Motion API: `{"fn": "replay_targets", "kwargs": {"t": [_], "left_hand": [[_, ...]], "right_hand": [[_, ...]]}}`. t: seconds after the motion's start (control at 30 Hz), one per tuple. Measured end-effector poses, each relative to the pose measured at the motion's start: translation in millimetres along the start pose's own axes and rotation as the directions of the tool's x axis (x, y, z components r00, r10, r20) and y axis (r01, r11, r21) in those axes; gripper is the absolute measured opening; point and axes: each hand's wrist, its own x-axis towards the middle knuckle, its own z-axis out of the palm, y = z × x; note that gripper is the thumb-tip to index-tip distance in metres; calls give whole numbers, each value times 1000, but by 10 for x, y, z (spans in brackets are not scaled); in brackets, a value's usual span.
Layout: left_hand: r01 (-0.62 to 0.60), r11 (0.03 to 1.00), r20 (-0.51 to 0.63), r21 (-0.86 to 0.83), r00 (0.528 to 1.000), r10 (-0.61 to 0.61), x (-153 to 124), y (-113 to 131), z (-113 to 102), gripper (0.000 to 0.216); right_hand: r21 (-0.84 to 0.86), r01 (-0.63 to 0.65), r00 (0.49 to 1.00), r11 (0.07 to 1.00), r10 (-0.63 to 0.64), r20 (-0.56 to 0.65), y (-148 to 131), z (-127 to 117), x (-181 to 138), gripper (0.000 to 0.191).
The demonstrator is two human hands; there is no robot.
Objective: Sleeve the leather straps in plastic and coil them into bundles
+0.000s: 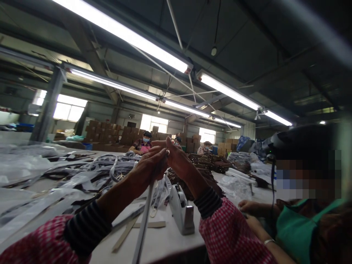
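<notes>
Both hands are raised close together over the table. My left hand [147, 165] is closed around the upper part of a long, narrow grey strap [144, 223], which hangs down toward the front edge. My right hand [180, 159] meets it at the fingertips, pinching the strap's top end, where a small shiny metal piece [167, 151] shows. The fingers hide most of that end. Beneath the hands stands a grey tape dispenser [183, 212], with some clear plastic-wrapped straps [158, 194] beside it.
Plastic-sleeved straps [82, 179] heap across the left of the white table [162, 244]. Brown straps [203, 165] are stacked behind my right hand. Flat strips [125, 234] lie in front. A co-worker in a green apron [294, 223] works close on the right. Others sit beyond.
</notes>
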Motion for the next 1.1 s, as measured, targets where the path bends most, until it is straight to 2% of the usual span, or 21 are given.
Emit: {"fn": "replay_targets", "kwargs": {"t": [0.1,0.2,0.27,0.37,0.47,0.57,0.8,0.87,0.9,0.97,1.03,1.1], "left_hand": [[15,999,-69,52,998,-12,-60,27,-42,32],[59,995,-187,78,981,-43,-100,16,-67,33],[65,995,-235,79,971,-44,-114,-9,-62,35],[70,995,-281,75,958,-46,-128,-47,-25,37],[53,995,-303,82,953,-26,-140,-73,12,38],[49,994,-305,102,952,-16,-149,-109,28,39],[56,993,-280,105,960,-24,-164,-191,40,42],[61,992,-251,114,967,-30,-175,-189,36,43],[69,990,-228,125,973,-40,-182,-186,32,43],[94,984,-174,148,982,-68,-197,-178,24,43],[122,978,-147,169,984,-97,-213,-166,17,40],[143,967,-158,213,981,-110,-226,-143,14,39]], "right_hand": [[-22,57,985,998,-60,-164,153,-4,-172,48],[-141,149,914,979,-190,-359,295,13,-379,34],[-221,180,878,958,-258,-404,357,27,-474,24],[-268,215,863,939,-311,-398,397,45,-538,17],[-261,201,884,944,-289,-367,396,68,-584,16],[-286,176,909,942,-267,-321,391,89,-648,16],[-445,185,898,876,-334,-285,415,76,-748,9],[-567,202,877,799,-405,-259,421,63,-758,10],[-650,227,851,725,-472,-230,421,56,-760,12],[-809,276,781,520,-611,-127,417,40,-765,14],[-897,291,724,334,-689,-22,408,27,-774,16],[-920,286,704,269,-710,11,395,20,-791,17]]}}
